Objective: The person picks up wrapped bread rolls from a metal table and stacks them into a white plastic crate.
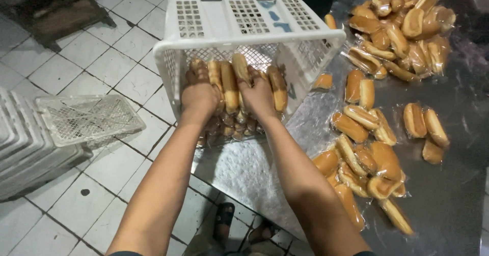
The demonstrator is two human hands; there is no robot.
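A white plastic crate (244,17) lies tipped on its side at the corner of a metal table (458,200). Both my hands reach into it. My left hand (199,94) and my right hand (259,95) press on a row of wrapped hot dog buns (229,85) standing in the crate, with more buns stacked beneath them. Each hand's fingers curl over the buns, the left at the row's left end and the right toward its right end.
Loose wrapped buns lie on the table in a near pile (364,169) and a far pile (402,29). More white crates are stacked at the left (30,149), one lying on top (89,118). A tiled floor lies below, and a dark wooden pallet (51,6) sits far left.
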